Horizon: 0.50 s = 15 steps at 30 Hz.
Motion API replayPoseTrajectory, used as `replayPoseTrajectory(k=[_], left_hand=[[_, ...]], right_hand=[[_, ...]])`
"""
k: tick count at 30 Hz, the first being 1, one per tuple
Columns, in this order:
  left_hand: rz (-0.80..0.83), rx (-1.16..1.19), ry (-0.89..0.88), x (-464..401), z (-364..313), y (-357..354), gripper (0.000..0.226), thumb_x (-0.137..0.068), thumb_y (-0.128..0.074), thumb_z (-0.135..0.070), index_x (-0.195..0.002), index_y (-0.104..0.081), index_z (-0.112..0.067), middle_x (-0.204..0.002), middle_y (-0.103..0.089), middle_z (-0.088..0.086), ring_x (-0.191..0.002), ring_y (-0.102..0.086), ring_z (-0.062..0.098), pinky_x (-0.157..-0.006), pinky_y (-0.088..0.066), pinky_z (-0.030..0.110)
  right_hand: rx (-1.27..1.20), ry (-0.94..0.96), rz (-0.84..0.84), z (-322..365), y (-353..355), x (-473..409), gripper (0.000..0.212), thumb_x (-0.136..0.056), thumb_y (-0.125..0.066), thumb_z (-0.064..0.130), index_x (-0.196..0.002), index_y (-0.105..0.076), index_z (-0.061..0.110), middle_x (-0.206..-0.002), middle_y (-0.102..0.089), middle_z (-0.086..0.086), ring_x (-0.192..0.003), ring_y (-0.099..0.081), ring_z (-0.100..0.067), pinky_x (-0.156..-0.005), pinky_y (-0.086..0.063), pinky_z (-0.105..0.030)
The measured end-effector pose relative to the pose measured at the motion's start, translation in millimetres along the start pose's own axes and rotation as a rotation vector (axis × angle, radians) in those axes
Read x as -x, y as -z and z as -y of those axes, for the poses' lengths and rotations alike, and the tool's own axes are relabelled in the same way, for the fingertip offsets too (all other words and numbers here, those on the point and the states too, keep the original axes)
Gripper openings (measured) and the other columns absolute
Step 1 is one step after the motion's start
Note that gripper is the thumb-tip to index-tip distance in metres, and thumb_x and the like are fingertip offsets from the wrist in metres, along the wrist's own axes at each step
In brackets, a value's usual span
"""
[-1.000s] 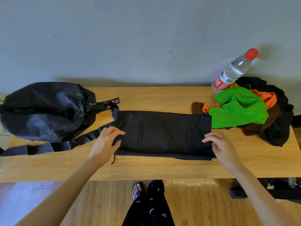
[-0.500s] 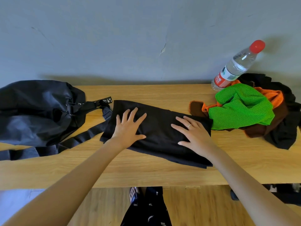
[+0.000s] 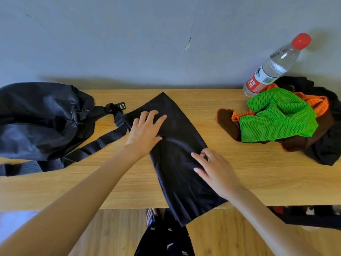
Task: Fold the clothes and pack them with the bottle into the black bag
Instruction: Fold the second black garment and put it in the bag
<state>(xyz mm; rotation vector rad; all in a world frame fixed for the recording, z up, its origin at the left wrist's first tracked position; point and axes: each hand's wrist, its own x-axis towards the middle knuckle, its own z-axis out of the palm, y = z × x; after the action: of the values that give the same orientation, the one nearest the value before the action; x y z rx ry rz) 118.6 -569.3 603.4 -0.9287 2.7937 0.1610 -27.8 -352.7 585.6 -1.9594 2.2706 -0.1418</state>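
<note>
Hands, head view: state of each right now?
Left hand: open, fingers spread, pressing on the dark folded garment.
Right hand: fingers bent, resting on the same garment; pinch or not cannot be told.

A light wooden desk with visible grain runs across the scene from left to right, its far edge set against a plain blue-grey wall. The wall carries a small chipped crack and faint scuff lines. Below the desk's near edge lies a wood-plank floor. Soft shadows fall on the wall.
</note>
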Motion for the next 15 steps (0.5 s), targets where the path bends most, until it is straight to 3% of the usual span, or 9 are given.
replayPoseTrajectory(k=[3, 5, 8, 11, 15], left_hand=[[0.046, 0.006, 0.056, 18, -3, -8, 0.072, -0.089, -0.052, -0.051, -0.147, -0.022, -0.02, -0.149, -0.024, 0.009, -0.133, -0.027, 0.029, -0.103, -0.036, 0.041], [0.119, 0.002, 0.067, 23, -4, -15, 0.085, -0.086, -0.051, -0.059, -0.15, -0.012, -0.019, -0.156, -0.012, 0.011, -0.141, -0.015, 0.031, -0.111, -0.027, 0.043], [0.202, 0.005, 0.019, 18, 2, -19, 0.096, -0.084, -0.051, -0.063, -0.151, 0.004, -0.02, -0.159, 0.008, 0.01, -0.145, 0.006, 0.03, -0.117, -0.008, 0.047], [0.244, 0.011, -0.054, 2, 12, -15, 0.101, -0.082, -0.054, -0.063, -0.15, 0.009, -0.022, -0.158, 0.015, 0.008, -0.145, 0.014, 0.027, -0.116, 0.0, 0.047], [0.266, 0.036, -0.173, -27, 25, -9, 0.103, -0.08, -0.06, -0.059, -0.15, 0.007, -0.026, -0.158, 0.016, 0.004, -0.144, 0.018, 0.024, -0.116, 0.005, 0.046]], right_hand=[[-0.026, 0.083, 0.014, -5, 3, -24, 0.05, -0.084, -0.066, 0.027, -0.131, -0.052, 0.018, -0.128, -0.053, -0.005, -0.113, -0.054, -0.022, -0.09, -0.049, -0.034], [-0.043, 0.148, 0.083, -8, 3, -45, 0.061, -0.086, -0.064, 0.027, -0.142, -0.04, 0.021, -0.146, -0.039, -0.003, -0.134, -0.038, -0.022, -0.108, -0.033, -0.035], [-0.04, 0.183, 0.205, -10, 1, -72, 0.072, -0.09, -0.059, 0.035, -0.15, -0.02, 0.027, -0.158, -0.016, 0.003, -0.146, -0.012, -0.018, -0.115, -0.009, -0.034], [0.003, 0.154, 0.216, -11, 3, -84, 0.07, -0.091, -0.056, 0.042, -0.149, -0.021, 0.028, -0.159, -0.013, 0.002, -0.146, -0.011, -0.02, -0.116, -0.014, -0.039], [0.016, 0.059, 0.164, -10, 5, -86, 0.06, -0.092, -0.054, 0.043, -0.146, -0.033, 0.025, -0.154, -0.028, -0.003, -0.138, -0.029, -0.027, -0.109, -0.029, -0.04]])
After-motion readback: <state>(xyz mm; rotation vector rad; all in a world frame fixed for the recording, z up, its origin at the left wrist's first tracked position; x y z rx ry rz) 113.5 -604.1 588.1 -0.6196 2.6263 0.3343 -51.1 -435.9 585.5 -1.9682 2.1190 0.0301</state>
